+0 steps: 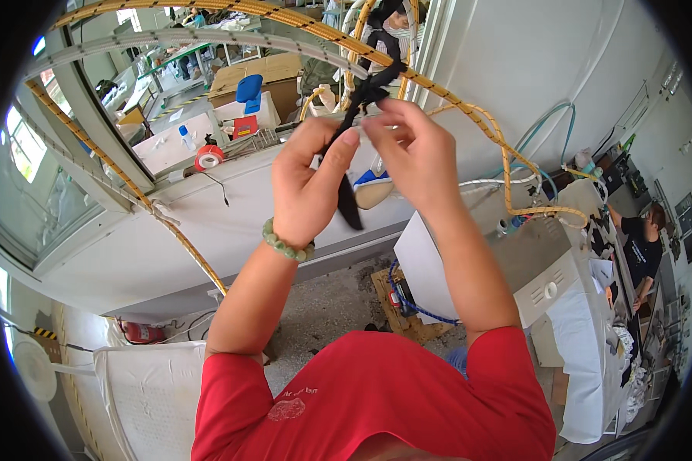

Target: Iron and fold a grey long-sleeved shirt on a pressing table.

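A black cloth strip is knotted around yellow braided hoses and a white braided hose in front of me. Its loose tail hangs down past my left wrist. Fingers and thumb of my left hand are closed around the strip below the knot. My right hand is just to the right, its fingertips curled together against the underside of the knot. What those fingertips pinch, if anything, is hidden.
On the window ledge at left lies a red tape roll. A fire extinguisher rests low at left. At right stand a grey metal machine and a cluttered long table, where a person in black works. Yellow and blue hoses loop along the wall.
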The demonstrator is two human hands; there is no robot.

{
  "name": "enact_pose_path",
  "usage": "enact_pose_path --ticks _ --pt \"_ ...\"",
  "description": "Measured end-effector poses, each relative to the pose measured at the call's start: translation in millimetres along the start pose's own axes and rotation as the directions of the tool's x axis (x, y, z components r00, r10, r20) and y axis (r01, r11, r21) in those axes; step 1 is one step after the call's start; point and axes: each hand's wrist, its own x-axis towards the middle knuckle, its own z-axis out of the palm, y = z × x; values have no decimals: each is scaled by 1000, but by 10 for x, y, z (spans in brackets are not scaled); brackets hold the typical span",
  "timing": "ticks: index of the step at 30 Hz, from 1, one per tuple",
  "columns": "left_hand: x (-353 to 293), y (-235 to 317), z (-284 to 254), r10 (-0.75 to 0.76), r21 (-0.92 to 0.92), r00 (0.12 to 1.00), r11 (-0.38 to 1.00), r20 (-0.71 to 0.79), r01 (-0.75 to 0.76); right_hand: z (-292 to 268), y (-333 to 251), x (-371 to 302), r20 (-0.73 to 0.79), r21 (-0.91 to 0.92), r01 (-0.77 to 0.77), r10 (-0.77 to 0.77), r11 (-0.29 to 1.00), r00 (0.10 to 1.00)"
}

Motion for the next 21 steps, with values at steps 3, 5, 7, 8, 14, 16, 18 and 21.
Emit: enact_pose_path --ticks 3,5,7,8,14,16,18,21 --pt "-118 77 -136 -282 -73 942 951 181 299 138 -19 -30 -95 1 43 -43 999 995" --pt "-120 116 -149 -283 -56 940 953 190 298 137 25 17 -71 22 66 -65 998 995" --pt "-111 128 -180 -267 -29 943 960 198 278 155 69 80 -24 59 129 -128 990 992" --pt "-98 99 -217 -270 -23 943 960 192 279 159 106 64 -19 67 130 -129 989 991" --pt "-24 -128 -183 -338 -99 940 935 46 341 -31 304 -210 231 653 -144 -14 744 973" --pt "12 -138 -116 -324 -102 946 941 -9 321 -70 304 -230 294 727 -223 0 649 956" --pt "110 -32 -62 -311 -173 948 932 69 318 -119 303 -239 471 729 -380 -15 569 882" --pt "189 -8 22 -340 -219 923 901 182 375 -137 230 -283 522 659 -419 22 624 853"
